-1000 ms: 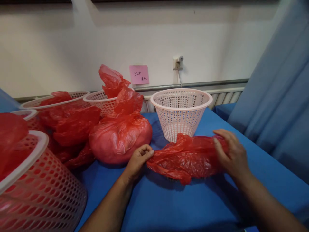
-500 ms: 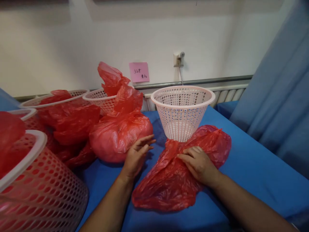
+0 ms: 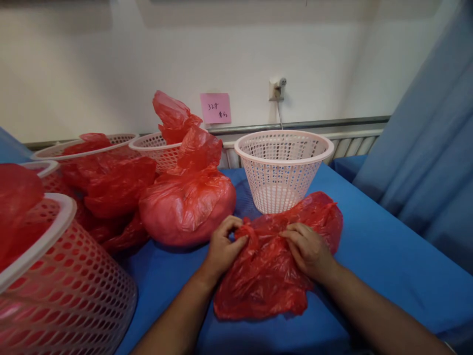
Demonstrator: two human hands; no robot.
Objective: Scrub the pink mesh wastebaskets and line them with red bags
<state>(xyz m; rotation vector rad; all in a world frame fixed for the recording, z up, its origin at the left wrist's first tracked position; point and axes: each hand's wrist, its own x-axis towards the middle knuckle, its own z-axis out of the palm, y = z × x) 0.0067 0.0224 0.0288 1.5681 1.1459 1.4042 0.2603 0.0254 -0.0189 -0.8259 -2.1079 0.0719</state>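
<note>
A crumpled red plastic bag (image 3: 264, 281) lies on the blue-covered table in front of me. My left hand (image 3: 225, 246) pinches the bag's upper left edge between thumb and fingers. On its right part my right hand (image 3: 308, 249) grips the film with bent fingers. Right behind the bag stands a pink perforated plastic basket (image 3: 279, 185), upright, with the back part of the bag against its base. To the left of my left hand sits a full, rounded red bag (image 3: 188, 207), its gathered top sticking up.
Several more baskets with red bags crowd the left side, the nearest being a large pink basket (image 3: 81, 276). A pink note (image 3: 215, 108) and a wall socket (image 3: 276, 91) are on the wall. A blue curtain (image 3: 424, 148) hangs at right.
My left hand has moved right from beside the full bag and closed on the red plastic bag's edge. The bag's left part has bunched up toward the right. My right hand stays on it.
</note>
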